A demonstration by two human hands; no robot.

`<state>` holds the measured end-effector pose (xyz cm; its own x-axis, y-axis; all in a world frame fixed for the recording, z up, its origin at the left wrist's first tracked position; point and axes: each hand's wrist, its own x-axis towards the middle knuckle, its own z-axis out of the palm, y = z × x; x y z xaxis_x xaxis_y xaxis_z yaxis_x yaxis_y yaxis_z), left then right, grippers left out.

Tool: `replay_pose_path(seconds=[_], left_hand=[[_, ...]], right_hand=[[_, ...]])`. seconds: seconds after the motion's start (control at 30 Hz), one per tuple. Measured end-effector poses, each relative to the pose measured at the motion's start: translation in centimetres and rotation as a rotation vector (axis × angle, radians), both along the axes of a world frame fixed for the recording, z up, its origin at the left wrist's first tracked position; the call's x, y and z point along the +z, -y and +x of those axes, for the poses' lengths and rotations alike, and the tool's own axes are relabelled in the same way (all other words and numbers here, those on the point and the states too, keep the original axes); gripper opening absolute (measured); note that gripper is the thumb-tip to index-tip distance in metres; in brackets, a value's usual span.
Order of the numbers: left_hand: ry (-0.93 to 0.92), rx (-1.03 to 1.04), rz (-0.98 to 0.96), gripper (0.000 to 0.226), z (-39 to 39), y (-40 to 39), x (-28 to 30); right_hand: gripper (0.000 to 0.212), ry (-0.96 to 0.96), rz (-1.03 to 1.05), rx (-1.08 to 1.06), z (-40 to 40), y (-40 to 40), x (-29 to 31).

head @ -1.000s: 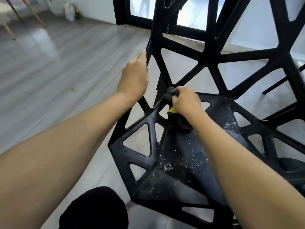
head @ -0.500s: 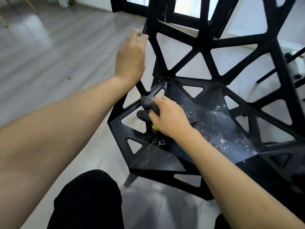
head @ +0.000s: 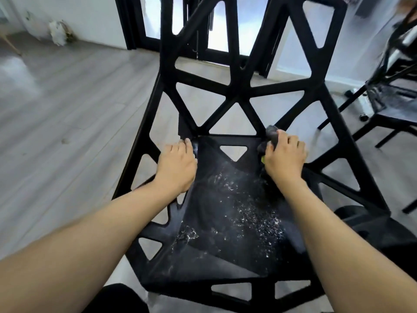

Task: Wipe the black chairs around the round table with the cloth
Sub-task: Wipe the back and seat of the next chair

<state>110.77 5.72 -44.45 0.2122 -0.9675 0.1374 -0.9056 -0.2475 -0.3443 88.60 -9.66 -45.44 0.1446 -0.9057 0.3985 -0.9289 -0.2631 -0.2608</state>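
The right hand (head: 285,160) grips a bunched dark grey cloth (head: 270,134) against the rear right corner of the black open-lattice plastic chair's (head: 228,91) seat, below the backrest; the left hand (head: 177,167) rests at the rear left corner, fingers bent over the seat edge, holding nothing; white specks dot the seat

The chair (head: 246,91) is black all over, its back a lattice of triangular and angular cut-outs, and its seat (head: 228,211) is black too, flecked with scattered white specks (thickest toward the middle and front). The cloth (head: 270,134) is dark grey, with a small bright yellow-green patch showing at its lower edge. The floor (head: 74,114) is pale grey in a plank pattern with faint wood grain. The wall (head: 79,16) is white, and the door frame (head: 133,26) is black. A second chair (head: 397,109) at the right is also black.
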Motion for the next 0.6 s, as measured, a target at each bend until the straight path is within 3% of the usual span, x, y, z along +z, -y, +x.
replay_pose_path(seconds=[0.1,0.33,0.4,0.6], left_hand=[[-0.047,0.066,0.015,0.064,-0.8,0.6,-0.5],[-0.099,0.087,0.041,0.06,-0.2,0.9,-1.1],[-0.12,0.097,0.038,0.06,-0.2,0.8,-0.9],[-0.051,0.084,0.028,0.059,0.3,0.7,-1.2]], right_hand=[[0.043,-0.07,0.064,0.11,0.8,1.9,-3.2],[0.035,0.154,0.131,0.557,10.7,-2.4,-2.5],[0.028,0.2,0.113,0.595,13.2,-3.6,-2.3],[0.033,-0.128,0.004,0.605,11.7,-1.2,-1.7]])
